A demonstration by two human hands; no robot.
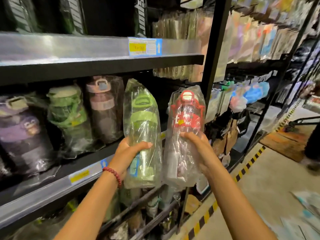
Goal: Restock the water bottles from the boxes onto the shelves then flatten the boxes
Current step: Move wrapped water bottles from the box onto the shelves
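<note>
Left hand (129,153) gripped green bottle (142,134), fingers curled round its lower body; red bead bracelet (113,174) on wrist. Right hand (195,148) gripped red bottle (186,132) round its middle. Both bottles in clear plastic wrap, upright, caps up, side by side, just in front of middle shelf (52,184), at its right end. On that shelf, left of green bottle: brown bottle (103,108), second green one (69,116), purple one (22,132), all wrapped. Price tag (145,46) on shelf edge above. Yellow-black floor tape (242,172) right of shelf.
</note>
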